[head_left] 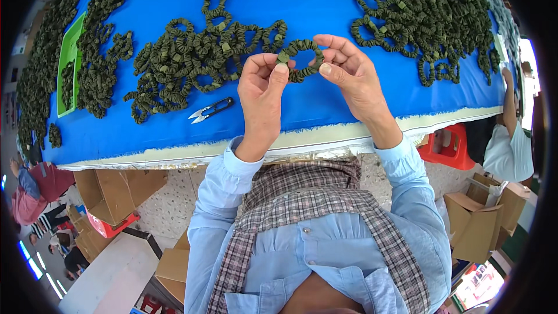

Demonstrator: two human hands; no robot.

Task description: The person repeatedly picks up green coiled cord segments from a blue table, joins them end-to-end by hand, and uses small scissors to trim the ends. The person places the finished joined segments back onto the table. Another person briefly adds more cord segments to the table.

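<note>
A dark green scrunchie (pixel 318 46) is stretched into a ring between my two hands above the blue table cover. My left hand (pixel 263 86) pinches its left side, thumb on top by a lighter green patch. On the opposite side, my right hand (pixel 353 72) grips the ring between thumb and fingers. Just left of my left hand lies a loose pile of similar scrunchies (pixel 186 58). A pair of thread snips (pixel 211 110) with black handles rests in front of that pile, blades pointing left.
A bigger heap of scrunchies (pixel 436 11) covers the far right. More scrunchies (pixel 99 52) lie at the left around a green tray (pixel 71 64). Cardboard boxes (pixel 119 192) and a red stool (pixel 450 148) stand below the table edge. Another person's arm (pixel 510 102) touches the right end.
</note>
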